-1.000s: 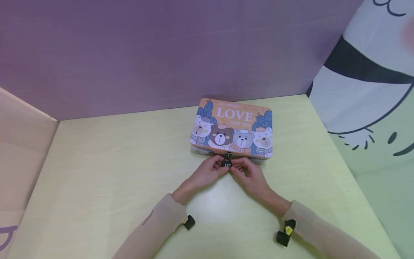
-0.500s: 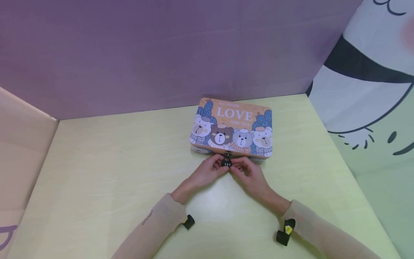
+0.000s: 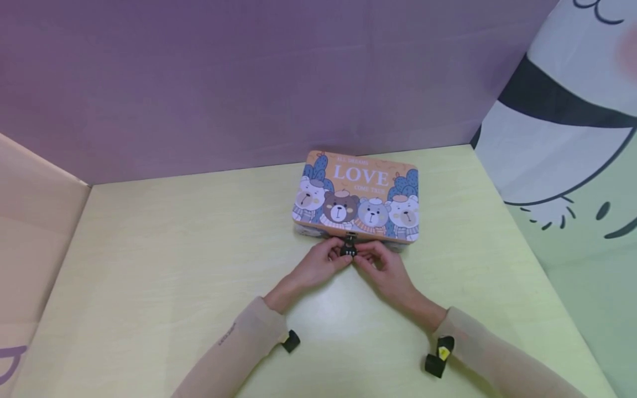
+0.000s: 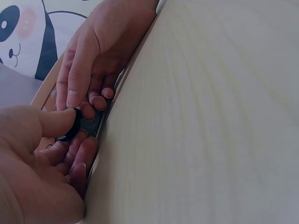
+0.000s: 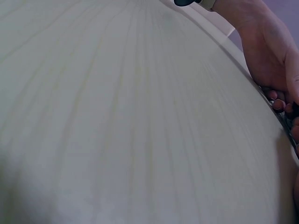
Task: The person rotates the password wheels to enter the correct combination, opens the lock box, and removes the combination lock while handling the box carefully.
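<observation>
Box closed, padlock at front

"What did the box rest on?"
"A pale yellow table; faint wood grain showed in it."
"Whereabouts?"
"Near the far edge, right of the middle. Bears and the word LOVE were printed on top."
</observation>
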### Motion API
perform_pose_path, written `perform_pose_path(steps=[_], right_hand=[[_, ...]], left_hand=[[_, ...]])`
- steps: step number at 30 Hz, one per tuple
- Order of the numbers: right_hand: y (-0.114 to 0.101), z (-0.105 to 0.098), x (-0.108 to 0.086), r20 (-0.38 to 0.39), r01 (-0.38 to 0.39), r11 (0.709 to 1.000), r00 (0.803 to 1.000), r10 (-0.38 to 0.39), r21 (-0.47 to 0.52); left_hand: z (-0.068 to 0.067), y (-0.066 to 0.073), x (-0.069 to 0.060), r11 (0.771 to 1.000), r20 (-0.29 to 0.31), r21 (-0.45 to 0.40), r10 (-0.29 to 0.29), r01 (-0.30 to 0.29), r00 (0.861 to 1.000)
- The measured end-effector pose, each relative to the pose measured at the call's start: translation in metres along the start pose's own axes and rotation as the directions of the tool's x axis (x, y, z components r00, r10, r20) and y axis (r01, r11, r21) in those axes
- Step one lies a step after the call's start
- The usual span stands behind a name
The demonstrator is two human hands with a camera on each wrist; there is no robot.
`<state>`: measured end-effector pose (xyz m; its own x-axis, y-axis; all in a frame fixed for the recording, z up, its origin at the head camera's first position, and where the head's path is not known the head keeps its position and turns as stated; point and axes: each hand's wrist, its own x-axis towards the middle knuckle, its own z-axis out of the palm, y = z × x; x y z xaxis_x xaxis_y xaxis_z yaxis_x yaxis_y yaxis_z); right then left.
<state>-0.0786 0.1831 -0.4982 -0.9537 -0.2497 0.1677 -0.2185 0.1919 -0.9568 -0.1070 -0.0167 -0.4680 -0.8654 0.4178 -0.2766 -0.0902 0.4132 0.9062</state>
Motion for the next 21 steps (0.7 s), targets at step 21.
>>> perform_pose_path(steps=[21], right_hand=[[-0.0004, 0.0001, 0.0004, 0.000, 0.007, 1.000, 1.000, -0.007, -0.003]], left_hand=[[-0.0005, 0.0000, 0.0006, 1.000, 0.008, 0.002, -0.008, 0.008, 1.000]])
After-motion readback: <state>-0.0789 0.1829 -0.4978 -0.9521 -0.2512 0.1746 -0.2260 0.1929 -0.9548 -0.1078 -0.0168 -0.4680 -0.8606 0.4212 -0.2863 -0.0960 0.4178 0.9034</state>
